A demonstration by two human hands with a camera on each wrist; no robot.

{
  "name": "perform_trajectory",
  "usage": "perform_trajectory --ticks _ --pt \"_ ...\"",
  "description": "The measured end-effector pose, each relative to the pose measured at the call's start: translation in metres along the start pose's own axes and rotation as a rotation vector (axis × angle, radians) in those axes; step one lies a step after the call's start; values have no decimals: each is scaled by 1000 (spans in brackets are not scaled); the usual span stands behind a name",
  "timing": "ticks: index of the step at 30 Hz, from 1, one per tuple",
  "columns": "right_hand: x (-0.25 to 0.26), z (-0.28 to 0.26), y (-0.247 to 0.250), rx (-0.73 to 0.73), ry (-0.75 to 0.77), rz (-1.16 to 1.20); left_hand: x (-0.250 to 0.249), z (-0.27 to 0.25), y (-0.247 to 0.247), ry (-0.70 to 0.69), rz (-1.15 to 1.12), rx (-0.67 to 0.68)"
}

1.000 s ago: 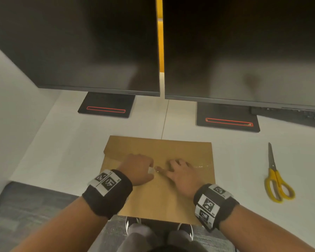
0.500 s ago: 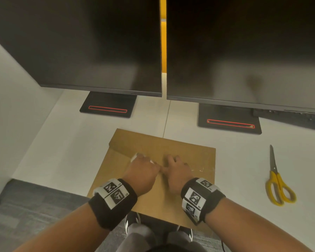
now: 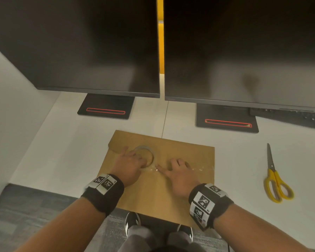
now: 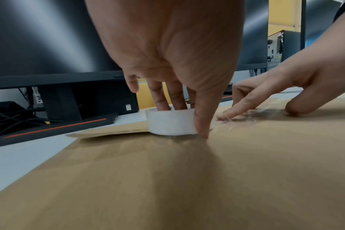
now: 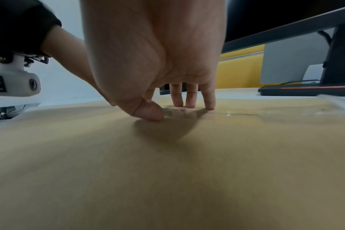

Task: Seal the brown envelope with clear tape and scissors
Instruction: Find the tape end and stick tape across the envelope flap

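Observation:
The brown envelope [image 3: 158, 190] lies flat on the white desk [image 3: 62, 151] in front of me. A clear tape roll [image 3: 145, 156] lies flat on its upper left part. My left hand [image 3: 140, 160] grips the roll [image 4: 170, 122], fingers inside the core and thumb outside. A strip of clear tape [image 3: 200, 169] runs rightward from the roll along the flap edge. My right hand [image 3: 176, 166] presses straight fingers [image 5: 191, 101] on this strip [image 5: 236, 114], thumb down on the paper. Yellow-handled scissors [image 3: 276, 180] lie shut on the desk, right of the envelope.
Two dark monitors [image 3: 80, 42] overhang the back of the desk on black stands [image 3: 105, 106]. A keyboard [image 3: 298, 119] sits at the far right. The envelope's near edge hangs over the desk's front edge, above my shoes.
The tape roll, held upright near the right hand before, now lies flat on the envelope under my left hand. The hands have drawn a little apart, and the right fingers now spread on the strip.

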State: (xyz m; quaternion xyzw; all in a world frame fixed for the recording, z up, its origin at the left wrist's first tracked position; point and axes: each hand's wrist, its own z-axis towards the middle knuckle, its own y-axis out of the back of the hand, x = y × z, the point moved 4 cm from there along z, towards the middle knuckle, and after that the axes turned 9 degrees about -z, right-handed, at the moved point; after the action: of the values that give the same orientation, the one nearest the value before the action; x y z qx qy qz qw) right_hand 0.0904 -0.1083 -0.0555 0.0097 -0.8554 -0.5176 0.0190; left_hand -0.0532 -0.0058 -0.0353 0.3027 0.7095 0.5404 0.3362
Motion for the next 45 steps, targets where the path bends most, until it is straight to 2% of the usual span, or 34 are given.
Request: perform_trajectory --ticks 3,5,8,10,12,15,19,22,24,26,30,36,38,40,42,44,45 --pt "0 -4 -5 -25 12 4 -2 3 -6 72 -46 131" --pt "0 -5 -8 -58 19 -6 -9 6 -8 93 -134 119" --pt "0 -4 -14 -126 12 14 -31 15 -6 -27 -123 -4" --pt "0 -4 -18 -165 10 69 -48 22 -8 -95 -54 70" --pt "-4 -4 -16 -240 26 106 -55 29 -15 -98 -14 127" --pt "-18 -6 -21 -247 30 135 -54 33 -17 -131 -26 61" --pt "-38 -18 -30 -218 -82 195 -49 39 -25 -110 149 131" --pt "-60 -28 -41 -298 -197 263 -53 42 -29 -86 196 167" --pt "-69 -33 -46 -295 -231 258 -58 44 -17 -87 232 177" --pt "-70 -34 -48 -274 -197 230 -61 47 -14 -87 270 248" --pt "-70 -32 -49 -171 -156 276 -79 63 6 -141 337 266" --pt "-82 -46 -47 -169 -227 238 -87 87 13 -224 125 297" --pt "-82 -49 -46 -196 -192 214 -82 96 10 -226 91 353" --pt "-88 -50 -53 -126 -178 250 -83 105 11 -224 68 401" --pt "-93 -55 -46 -125 -184 257 -88 113 14 -262 79 395" --pt "-100 -60 -57 -47 -218 287 -94 118 15 -292 115 404" --pt "-103 -61 -63 -65 -224 255 -96 120 15 -286 139 426"
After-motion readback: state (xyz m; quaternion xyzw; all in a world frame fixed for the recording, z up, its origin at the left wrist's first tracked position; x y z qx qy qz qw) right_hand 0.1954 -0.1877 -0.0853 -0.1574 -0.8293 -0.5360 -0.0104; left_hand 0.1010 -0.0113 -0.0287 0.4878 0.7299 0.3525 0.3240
